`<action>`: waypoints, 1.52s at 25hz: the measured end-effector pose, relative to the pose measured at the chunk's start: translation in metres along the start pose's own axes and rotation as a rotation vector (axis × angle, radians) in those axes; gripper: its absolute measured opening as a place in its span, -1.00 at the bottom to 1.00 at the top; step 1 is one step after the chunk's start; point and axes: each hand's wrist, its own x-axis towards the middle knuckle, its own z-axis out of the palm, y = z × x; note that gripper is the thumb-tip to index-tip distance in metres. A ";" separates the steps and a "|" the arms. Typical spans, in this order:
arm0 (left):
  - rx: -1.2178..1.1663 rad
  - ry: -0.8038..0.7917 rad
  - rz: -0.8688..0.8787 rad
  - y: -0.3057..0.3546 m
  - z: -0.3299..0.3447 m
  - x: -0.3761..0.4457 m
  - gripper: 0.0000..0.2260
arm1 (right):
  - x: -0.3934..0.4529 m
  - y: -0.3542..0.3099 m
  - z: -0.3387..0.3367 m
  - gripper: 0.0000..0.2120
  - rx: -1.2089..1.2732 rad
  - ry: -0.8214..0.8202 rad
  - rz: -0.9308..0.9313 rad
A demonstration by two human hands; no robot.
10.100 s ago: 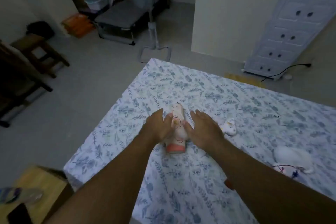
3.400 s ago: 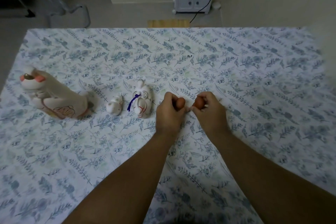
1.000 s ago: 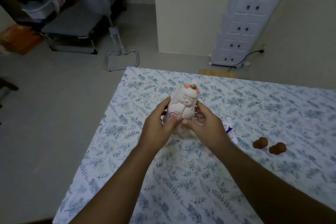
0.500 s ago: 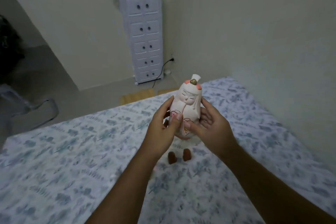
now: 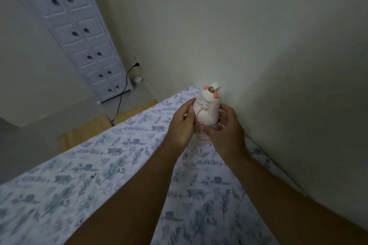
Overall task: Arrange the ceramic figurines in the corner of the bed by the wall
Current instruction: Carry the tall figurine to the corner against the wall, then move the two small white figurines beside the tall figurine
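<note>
I hold the tall figurine (image 5: pixel 208 110) upright between my left hand (image 5: pixel 182 125) and right hand (image 5: pixel 227 127), near the bed (image 5: pixel 99 165) corner by the wall (image 5: pixel 278 65). Next, I judge, comes setting it down steadily there.

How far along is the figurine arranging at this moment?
Done: nothing shows in the bed corner yet. In hand: the tall white figurine is gripped upright by the left hand and right hand, close to the wall. Left: setting it down there; no other figurines are in view.
</note>
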 end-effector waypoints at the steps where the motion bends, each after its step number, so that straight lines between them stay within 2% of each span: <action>1: 0.009 -0.007 0.009 -0.003 0.007 0.017 -0.67 | 0.014 0.009 0.000 -0.35 0.007 0.030 0.003; 8: -0.001 -0.030 0.037 -0.025 0.024 0.083 -0.68 | 0.065 0.049 0.015 -0.39 0.050 0.150 0.003; 19: 0.029 -0.022 0.097 -0.043 0.027 0.086 -0.65 | 0.066 0.067 0.023 -0.41 0.044 0.161 -0.036; 26: 0.048 0.002 0.025 -0.033 0.021 0.079 -0.63 | 0.061 0.057 0.023 -0.42 0.002 0.152 -0.030; 31: 0.264 0.124 0.004 -0.025 -0.013 0.027 -0.59 | 0.035 0.038 0.015 -0.35 -0.487 0.147 -0.018; 34: 0.399 0.180 -0.009 -0.022 -0.055 -0.030 -0.55 | -0.010 0.011 0.031 -0.42 -0.553 0.122 -0.093; 38: 0.573 0.228 -0.022 -0.023 -0.123 -0.123 -0.52 | -0.089 -0.027 0.075 -0.50 -0.600 -0.184 -0.275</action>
